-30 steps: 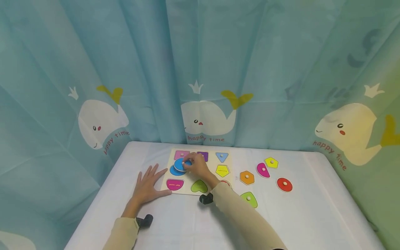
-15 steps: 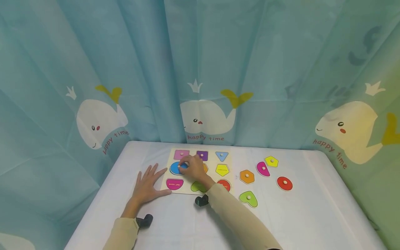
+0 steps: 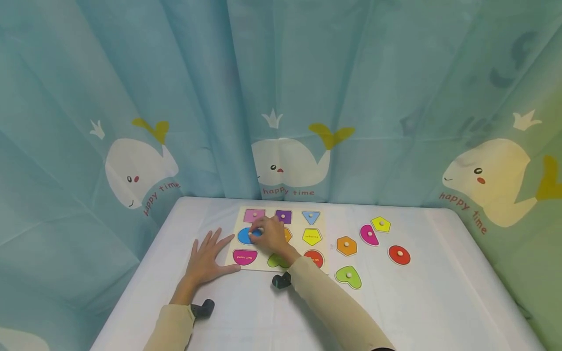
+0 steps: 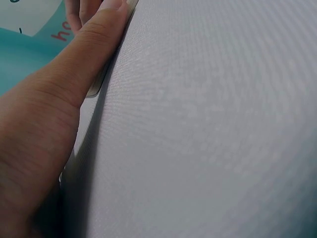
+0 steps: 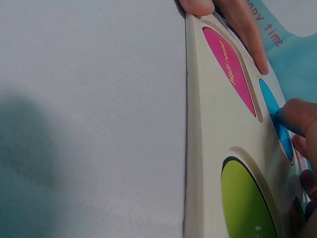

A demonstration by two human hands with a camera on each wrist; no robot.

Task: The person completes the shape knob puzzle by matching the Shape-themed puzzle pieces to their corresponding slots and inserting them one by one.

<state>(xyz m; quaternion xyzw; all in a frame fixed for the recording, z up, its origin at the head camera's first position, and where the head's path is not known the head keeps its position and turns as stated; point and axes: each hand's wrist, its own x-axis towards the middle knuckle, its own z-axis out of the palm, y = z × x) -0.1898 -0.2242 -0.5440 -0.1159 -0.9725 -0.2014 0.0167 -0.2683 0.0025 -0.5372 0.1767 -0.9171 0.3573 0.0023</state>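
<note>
My right hand (image 3: 273, 238) pinches the knob of a blue oval puzzle piece (image 3: 243, 236), which lies over the oval spot at the left of the cream puzzle board (image 3: 296, 220). In the right wrist view the blue oval (image 5: 270, 101) looks level with the board's face. My left hand (image 3: 205, 259) rests flat with fingers spread, its thumb and fingertips at the board's left edge. From the left wrist the thumb (image 4: 81, 54) lies along that edge. A pink piece (image 3: 250, 216), a purple square (image 3: 287, 220) and a light blue triangle (image 3: 310, 217) sit in the board's far row.
Right of the board lie a loose orange hexagon (image 3: 346, 249), magenta half round (image 3: 368, 236), yellow pentagon (image 3: 380, 226), red circle (image 3: 398, 258) and green heart (image 3: 350, 279). A whale-print curtain (image 3: 377, 97) hangs behind the white table (image 3: 439, 302).
The right hand has brought the blue oval from overlapping its spot at an offset down into line with it, still pinching the knob. The left hand has stayed in place.
</note>
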